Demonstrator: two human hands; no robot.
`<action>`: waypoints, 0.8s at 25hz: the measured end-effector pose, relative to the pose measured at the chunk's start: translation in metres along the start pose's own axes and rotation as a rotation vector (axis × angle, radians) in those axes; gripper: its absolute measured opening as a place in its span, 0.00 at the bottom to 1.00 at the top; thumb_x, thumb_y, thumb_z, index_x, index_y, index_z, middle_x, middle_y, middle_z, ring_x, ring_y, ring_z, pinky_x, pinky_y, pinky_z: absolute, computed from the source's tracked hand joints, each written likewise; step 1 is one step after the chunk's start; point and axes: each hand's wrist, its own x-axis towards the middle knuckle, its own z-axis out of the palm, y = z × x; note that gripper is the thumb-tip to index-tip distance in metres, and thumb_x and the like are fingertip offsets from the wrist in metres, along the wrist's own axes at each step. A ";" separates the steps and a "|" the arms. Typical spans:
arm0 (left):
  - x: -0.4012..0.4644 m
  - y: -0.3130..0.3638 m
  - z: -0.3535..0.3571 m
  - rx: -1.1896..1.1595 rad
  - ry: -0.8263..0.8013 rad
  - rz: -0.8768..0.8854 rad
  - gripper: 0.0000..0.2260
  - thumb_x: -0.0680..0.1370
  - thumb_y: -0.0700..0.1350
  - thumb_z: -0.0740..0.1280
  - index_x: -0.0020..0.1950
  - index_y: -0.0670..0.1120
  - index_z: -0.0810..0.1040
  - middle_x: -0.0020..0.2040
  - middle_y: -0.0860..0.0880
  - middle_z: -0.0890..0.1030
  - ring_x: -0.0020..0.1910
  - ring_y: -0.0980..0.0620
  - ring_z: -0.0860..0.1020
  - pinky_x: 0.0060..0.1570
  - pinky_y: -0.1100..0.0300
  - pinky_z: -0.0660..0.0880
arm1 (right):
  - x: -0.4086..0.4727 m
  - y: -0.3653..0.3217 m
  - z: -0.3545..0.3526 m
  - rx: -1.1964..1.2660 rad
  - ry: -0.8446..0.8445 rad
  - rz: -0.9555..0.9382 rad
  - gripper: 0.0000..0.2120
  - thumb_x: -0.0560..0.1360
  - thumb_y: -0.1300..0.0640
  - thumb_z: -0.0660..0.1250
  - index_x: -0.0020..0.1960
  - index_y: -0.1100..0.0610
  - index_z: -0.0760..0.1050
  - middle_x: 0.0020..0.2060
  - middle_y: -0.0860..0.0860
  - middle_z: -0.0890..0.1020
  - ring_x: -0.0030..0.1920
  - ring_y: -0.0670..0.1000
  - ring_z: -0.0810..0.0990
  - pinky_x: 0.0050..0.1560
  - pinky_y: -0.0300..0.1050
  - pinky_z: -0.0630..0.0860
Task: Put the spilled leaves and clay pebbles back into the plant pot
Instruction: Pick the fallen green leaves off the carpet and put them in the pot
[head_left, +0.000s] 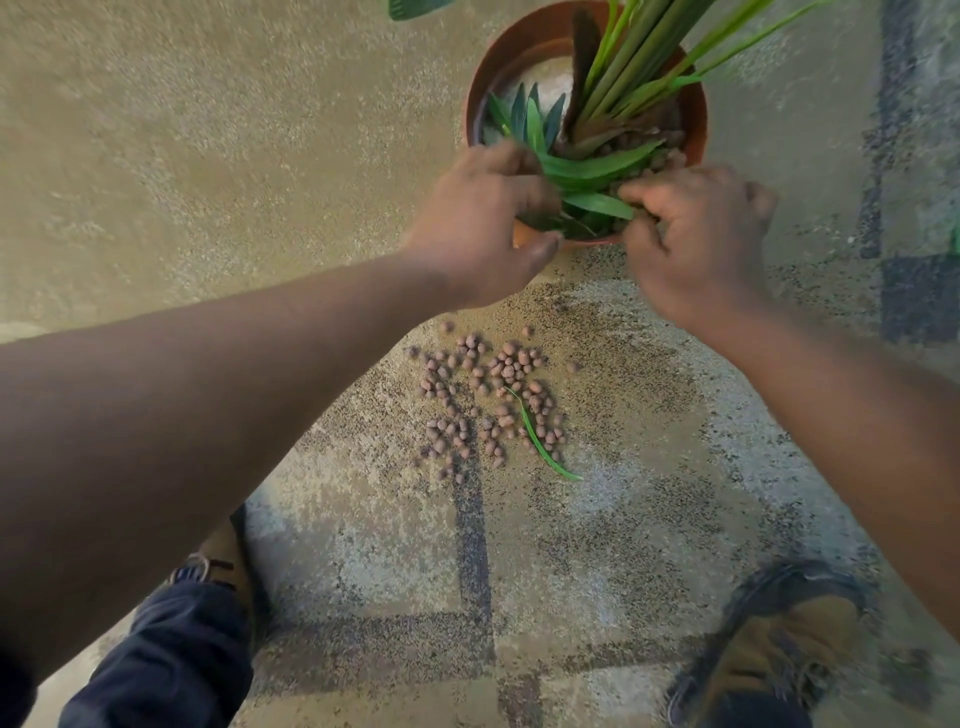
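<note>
leaves going in, pebbles still on the floor

both hands are at the near rim of the plant pot (693, 119). the left hand (480, 218) has its fingers curled around a bunch of loose green leaves (587, 171), and the right hand (696, 228) pinches at the same bunch from the other side, fingers bent in over the rim. the leaves sit at or just inside the pot's edge; whether they have been let go is not clear.

the leaves are long, flat and strap-shaped, and look light and floppy. they should gather best in a loose bundle held around the middle; a hard squeeze would probably crease them. one thin leaf (540, 436) lies apart from the rest among the spilled pebbles and will likely need a fingertip pinch at one end.

the clay pebbles (483, 400) lie in a scattered patch on the floor (208, 156) between the pot and the person's shoes. they are small, roundish, dull brown and look matte and porous, so probably light and hard, not slippery, but apt to roll. scooping with cupped hands seems better than picking them singly; strays at the edges should be swept in first.

the pot is round, smooth terracotta-coloured, with stiff upright green stems (639, 57) in it. the floor is speckled and grainy, which should slow rolling pebbles.
</note>
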 end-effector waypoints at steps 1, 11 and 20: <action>0.001 0.000 0.001 0.059 -0.019 0.019 0.17 0.77 0.55 0.67 0.62 0.48 0.82 0.64 0.46 0.77 0.64 0.43 0.73 0.65 0.49 0.70 | -0.001 0.000 0.003 -0.027 -0.032 -0.014 0.20 0.78 0.51 0.58 0.65 0.52 0.80 0.62 0.51 0.83 0.66 0.56 0.73 0.60 0.55 0.60; -0.055 -0.007 0.026 0.167 0.097 0.055 0.21 0.76 0.47 0.66 0.69 0.45 0.68 0.68 0.39 0.68 0.67 0.38 0.67 0.69 0.44 0.65 | -0.079 -0.027 0.036 0.285 -0.077 0.056 0.05 0.77 0.59 0.65 0.49 0.55 0.79 0.47 0.47 0.78 0.51 0.52 0.77 0.56 0.56 0.78; -0.138 -0.044 0.088 0.197 -0.466 -0.318 0.34 0.76 0.41 0.69 0.79 0.58 0.59 0.80 0.50 0.54 0.78 0.42 0.54 0.76 0.37 0.54 | -0.176 -0.036 0.107 -0.056 -0.681 0.192 0.14 0.75 0.53 0.74 0.58 0.54 0.76 0.53 0.49 0.78 0.45 0.49 0.80 0.47 0.45 0.84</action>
